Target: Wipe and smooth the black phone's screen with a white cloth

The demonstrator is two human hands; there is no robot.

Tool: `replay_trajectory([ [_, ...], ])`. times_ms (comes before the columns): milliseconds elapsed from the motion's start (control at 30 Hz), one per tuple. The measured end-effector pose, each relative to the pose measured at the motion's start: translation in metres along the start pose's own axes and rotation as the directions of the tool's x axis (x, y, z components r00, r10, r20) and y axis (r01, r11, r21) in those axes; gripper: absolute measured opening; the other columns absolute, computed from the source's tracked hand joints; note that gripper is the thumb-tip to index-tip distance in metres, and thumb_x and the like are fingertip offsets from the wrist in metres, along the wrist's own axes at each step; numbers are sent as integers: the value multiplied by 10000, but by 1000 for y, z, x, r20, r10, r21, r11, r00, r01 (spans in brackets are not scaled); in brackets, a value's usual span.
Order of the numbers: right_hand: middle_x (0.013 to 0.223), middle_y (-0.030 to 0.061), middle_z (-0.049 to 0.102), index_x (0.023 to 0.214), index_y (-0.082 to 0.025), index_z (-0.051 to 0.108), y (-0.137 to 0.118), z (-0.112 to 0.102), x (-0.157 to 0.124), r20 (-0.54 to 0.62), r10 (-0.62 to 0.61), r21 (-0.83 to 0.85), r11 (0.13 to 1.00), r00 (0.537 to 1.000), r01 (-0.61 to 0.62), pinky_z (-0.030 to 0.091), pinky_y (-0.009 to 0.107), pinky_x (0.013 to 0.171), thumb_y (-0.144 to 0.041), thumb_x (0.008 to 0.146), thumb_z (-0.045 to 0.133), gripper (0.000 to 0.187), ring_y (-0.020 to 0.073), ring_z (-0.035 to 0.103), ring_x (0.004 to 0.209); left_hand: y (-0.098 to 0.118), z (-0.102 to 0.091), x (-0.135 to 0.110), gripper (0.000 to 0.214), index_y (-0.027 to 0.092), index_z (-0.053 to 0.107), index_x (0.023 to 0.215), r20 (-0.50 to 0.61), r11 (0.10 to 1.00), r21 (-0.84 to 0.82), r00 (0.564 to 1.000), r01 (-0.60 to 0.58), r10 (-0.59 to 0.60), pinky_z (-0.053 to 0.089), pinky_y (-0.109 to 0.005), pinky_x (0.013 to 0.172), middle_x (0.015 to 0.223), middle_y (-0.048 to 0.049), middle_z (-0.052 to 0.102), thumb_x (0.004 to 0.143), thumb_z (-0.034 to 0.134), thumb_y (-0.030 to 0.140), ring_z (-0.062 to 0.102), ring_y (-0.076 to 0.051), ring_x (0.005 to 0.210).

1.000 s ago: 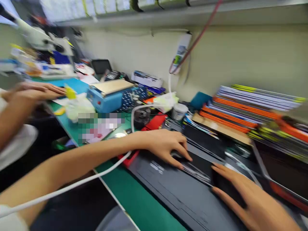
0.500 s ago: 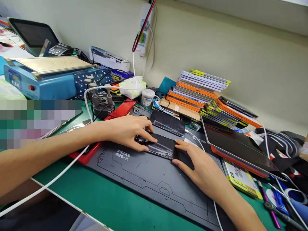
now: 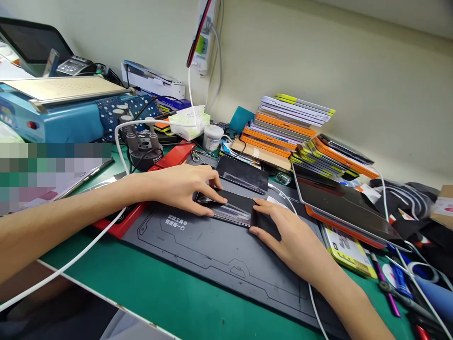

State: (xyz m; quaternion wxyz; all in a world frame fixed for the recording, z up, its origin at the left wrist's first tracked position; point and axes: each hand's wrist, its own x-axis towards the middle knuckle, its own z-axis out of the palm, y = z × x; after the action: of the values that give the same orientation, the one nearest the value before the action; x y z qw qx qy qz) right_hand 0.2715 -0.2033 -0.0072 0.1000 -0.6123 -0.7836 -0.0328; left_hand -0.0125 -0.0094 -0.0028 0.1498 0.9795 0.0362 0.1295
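Note:
A black smartphone with a glossy, reflective face lies on the dark grey work mat. My left hand grips its left end, thumb at the near edge and fingers over the top and far side. At the opposite end, my right hand pinches the phone between thumb and fingers at its near and far edges. Just behind lies a second black phone, flat on the mat, with a white cable at its right end.
Stacked flat boxes stand by the wall. A tablet-like panel lies at the right, with a purple pen nearer. On the left are a blue heating machine, a round tool stand and a white cable crossing my left forearm.
The whole view has shifted slightly, so everything sits a little further left and higher. Both hands keep the same hold on the phone.

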Motion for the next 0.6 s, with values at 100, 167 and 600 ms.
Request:
replay_trajectory([
  [100, 1497, 117, 644, 1349, -228, 618, 0, 1, 1, 4, 7, 13, 1000, 1000, -7, 571, 509, 1112, -544, 1069, 527, 432, 297, 654, 1349, -1, -1, 0, 372, 387, 758, 1335, 25, 1000, 3, 1000, -3, 3, 466, -298, 1059, 1312, -59, 671, 968, 749, 452, 641, -230, 1208],
  [167, 1489, 119, 650, 1346, -229, 628, 0, 1, 1, 11, 13, 23, 1000, 1000, -13, 570, 514, 1112, -555, 1065, 532, 441, 304, 655, 1346, -1, -2, 0, 373, 387, 756, 1339, 44, 1000, 16, 999, -8, 7, 457, -302, 1067, 1308, -62, 666, 976, 737, 469, 634, -233, 1213],
  [600, 1485, 81, 660, 1354, -253, 663, 5, 5, 1, -40, 7, 69, 998, 999, -5, 558, 517, 1140, -561, 1055, 555, 443, 298, 643, 1367, -2, -2, 1, 365, 358, 751, 1353, 60, 1000, -12, 998, -10, 11, 460, -334, 1085, 1350, -98, 623, 1011, 691, 466, 601, -254, 1256],
])
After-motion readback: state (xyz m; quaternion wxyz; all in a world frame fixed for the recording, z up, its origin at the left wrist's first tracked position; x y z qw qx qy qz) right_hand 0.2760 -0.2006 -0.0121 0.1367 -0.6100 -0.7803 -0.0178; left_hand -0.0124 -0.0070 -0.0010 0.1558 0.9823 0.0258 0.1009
